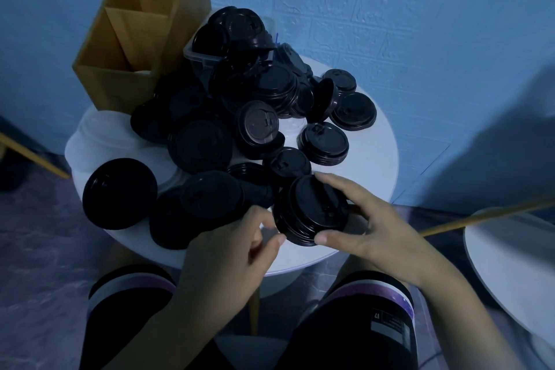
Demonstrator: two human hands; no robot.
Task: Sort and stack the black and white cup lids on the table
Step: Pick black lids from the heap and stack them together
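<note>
Short stack of round, glossy black lids (pixel 309 210) at near edge of smooth round white table (pixel 380 144). R hand (pixel 369 228) grips it, thumb + fingers curled round. L hand (pixel 234 249) curled just left; hold unclear. Loose lid heap (pixel 264 90) beyond, cardboard box (pixel 126 48) far left.

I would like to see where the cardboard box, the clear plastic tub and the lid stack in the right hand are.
cardboard box (pixel 135 36): head view, inner divider panel.
clear plastic tub (pixel 196 58): head view, near rim.
lid stack (pixel 310 206): head view, top lid's face.
</note>
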